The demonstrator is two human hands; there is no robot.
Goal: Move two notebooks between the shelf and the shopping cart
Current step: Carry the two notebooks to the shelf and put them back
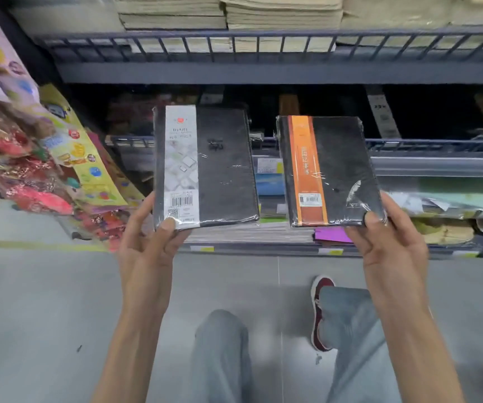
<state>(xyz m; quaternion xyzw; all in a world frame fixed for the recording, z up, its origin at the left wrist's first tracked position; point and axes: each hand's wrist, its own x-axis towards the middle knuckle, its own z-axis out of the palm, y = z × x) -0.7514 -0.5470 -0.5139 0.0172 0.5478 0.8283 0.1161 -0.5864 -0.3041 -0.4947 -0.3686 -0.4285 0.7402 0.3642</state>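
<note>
The left hand [147,242] pinches the lower left corner of a shrink-wrapped black notebook with a white band [205,167], thumb on the cover and fingers behind, keeping the front facing up, probably for reading. Its band reads "DIARY" above a barcode. The right hand [391,242] clamps the lower right corner of a black notebook with an orange band [330,170] likewise; its print is too blurred to read. Both hang before the shelf [263,74]; no cart shows.
</note>
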